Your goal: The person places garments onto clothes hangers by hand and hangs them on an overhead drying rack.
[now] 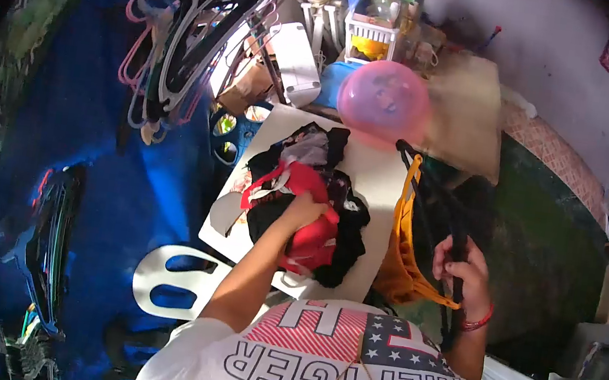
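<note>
My left hand [308,212] is closed on a red garment [313,243] with straps and rounded, cup-like parts, lying on a pile of mostly black clothes [351,212]. The pile sits on a white stool or small table [387,174]. On the right, my right hand [467,271] has its fingers wrapped around a black hanger [459,245]. An orange garment [403,261] hangs from this hanger, which is tilted with its hook toward the far side. Part of the hanger is hard to make out against the dark floor.
Several hangers [193,45] hang in a bunch at the upper left, with more hangers [47,248] at the lower left. A pink balloon-like ball [384,100] rests beyond the clothes, before a white basket [370,39]. A white plastic chair [154,278] stands left of me.
</note>
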{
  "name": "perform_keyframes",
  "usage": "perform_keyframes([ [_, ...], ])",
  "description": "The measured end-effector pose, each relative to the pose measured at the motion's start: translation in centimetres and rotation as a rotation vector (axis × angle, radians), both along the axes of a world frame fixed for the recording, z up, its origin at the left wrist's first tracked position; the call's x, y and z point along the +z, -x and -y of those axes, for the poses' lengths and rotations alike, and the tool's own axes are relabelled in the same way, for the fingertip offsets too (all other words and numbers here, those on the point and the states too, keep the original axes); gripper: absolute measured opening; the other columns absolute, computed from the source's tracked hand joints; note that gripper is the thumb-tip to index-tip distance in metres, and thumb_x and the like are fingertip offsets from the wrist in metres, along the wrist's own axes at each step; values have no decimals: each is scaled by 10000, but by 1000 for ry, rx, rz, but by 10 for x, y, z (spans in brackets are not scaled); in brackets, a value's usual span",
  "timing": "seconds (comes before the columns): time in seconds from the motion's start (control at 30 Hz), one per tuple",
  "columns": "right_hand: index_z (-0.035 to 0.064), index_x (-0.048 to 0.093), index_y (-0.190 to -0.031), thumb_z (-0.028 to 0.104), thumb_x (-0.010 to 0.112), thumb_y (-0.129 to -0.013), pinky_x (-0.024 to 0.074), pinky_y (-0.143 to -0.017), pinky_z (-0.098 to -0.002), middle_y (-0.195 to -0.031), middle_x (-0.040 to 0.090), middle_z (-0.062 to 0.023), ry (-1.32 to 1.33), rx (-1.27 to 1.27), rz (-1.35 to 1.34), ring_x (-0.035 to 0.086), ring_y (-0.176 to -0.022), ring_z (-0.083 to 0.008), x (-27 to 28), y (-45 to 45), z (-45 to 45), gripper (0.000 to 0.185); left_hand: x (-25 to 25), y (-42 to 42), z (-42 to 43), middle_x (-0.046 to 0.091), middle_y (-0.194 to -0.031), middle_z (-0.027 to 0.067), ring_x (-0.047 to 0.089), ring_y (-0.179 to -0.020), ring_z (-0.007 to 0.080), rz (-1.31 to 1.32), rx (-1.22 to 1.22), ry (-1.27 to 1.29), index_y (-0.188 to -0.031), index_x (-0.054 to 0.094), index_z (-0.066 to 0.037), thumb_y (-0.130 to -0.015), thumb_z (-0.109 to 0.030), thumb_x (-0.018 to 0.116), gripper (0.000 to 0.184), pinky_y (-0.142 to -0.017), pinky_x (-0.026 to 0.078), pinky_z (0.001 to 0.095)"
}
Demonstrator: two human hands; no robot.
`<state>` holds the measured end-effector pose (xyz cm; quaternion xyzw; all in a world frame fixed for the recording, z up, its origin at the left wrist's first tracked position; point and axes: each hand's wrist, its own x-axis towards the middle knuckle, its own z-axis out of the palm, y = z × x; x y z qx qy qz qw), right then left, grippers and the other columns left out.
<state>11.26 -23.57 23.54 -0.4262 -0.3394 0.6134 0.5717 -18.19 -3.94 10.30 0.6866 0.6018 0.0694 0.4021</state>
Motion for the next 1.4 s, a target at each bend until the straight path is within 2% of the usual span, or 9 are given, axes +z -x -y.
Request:
perform_keyframes([
  [0.1, -12, 546, -1053, 19, 463, -708, 474, -830, -340, -1028, 566, -143, -58, -64, -101, 582, -898, -232, -11, -10, 5, 357, 38, 37, 6, 678, -956, 152, 645, -897, 265, 263, 64, 99, -1067, 637, 9, -770, -195, 615, 362, -817, 480, 352],
  [0.13, -20, 551, -1075, 18, 453, -706, 464, -885, -362, -1086, 563, -162, -46, -103, -125, 581, -957, -253, -11, -9, 4, 383, 114, 28, 29, 660, -1007, 99, 619, -938, 201, 374, 72, 62, -1135, 601, 0, -775, -127, 597, 382, -835, 472, 323],
  [0.2, -37, 537, -1193, 36, 441, -747, 407, -1030, -437, -1249, 529, -206, -92, -81, -176, 534, -1156, -317, -22, -14, 1, 462, 116, 61, 25, 616, -1184, 101, 590, -1072, 239, 704, 30, 160, -1252, 525, -18, -716, -48, 628, 546, -952, 444, 384],
  [0.47, -4, 397, -1351, 125, 459, -841, 413, -1011, -531, -1372, 443, -210, 40, -46, -538, 445, -1269, -372, -55, -4, -34, 530, 201, 73, 32, 621, -1176, 136, 584, -1090, 273, 1392, -187, 292, -1259, 500, 72, -557, 96, 599, 709, -950, 443, 403],
  [0.63, 105, 380, -1391, 135, 482, -822, 375, -1008, -587, -1397, 437, -173, -1, 9, -908, 448, -1261, -379, -60, 3, -42, 579, 133, 39, 16, 636, -1144, 123, 609, -1040, 235, 954, -26, 611, -1258, 532, 16, -603, 68, 600, 661, -937, 453, 376],
  [0.87, 61, 412, -1378, 109, 521, -774, 379, -1029, -454, -1388, 460, -156, -125, 37, -672, 464, -1253, -299, -67, 4, -32, 616, 60, 7, 23, 606, -1211, 77, 523, -1139, 172, 620, -575, 803, -1290, 514, 4, -693, 3, 624, 607, -1037, 339, 296],
  [1.0, 11, 448, -1357, 72, 537, -757, 395, -1009, -310, -1325, 528, -129, -110, 110, -71, 520, -1175, -187, -55, 26, -29, 611, 56, -5, 34, 611, -1183, 66, 528, -1114, 167, 704, -671, 817, -1259, 537, 9, -712, -20, 639, 557, -1012, 357, 299],
  [1.17, -22, 508, -1289, 121, 618, -726, 350, -1043, -326, -1252, 562, -101, 41, 258, -44, 523, -1149, -191, -45, 34, -22, 591, 53, -2, 24, 611, -1181, 70, 522, -1116, 178, 563, -772, 843, -1234, 551, 20, -757, -48, 651, 492, -1004, 366, 317],
  [1.4, -16, 617, -1144, 170, 699, -723, 388, -993, -322, -1197, 587, -93, 71, 254, -182, 552, -1092, -199, -31, 44, -17, 467, 41, -13, 34, 576, -1244, 96, 502, -1149, 184, 865, -917, 631, -1241, 536, 13, -785, -232, 744, 557, -1018, 355, 335],
])
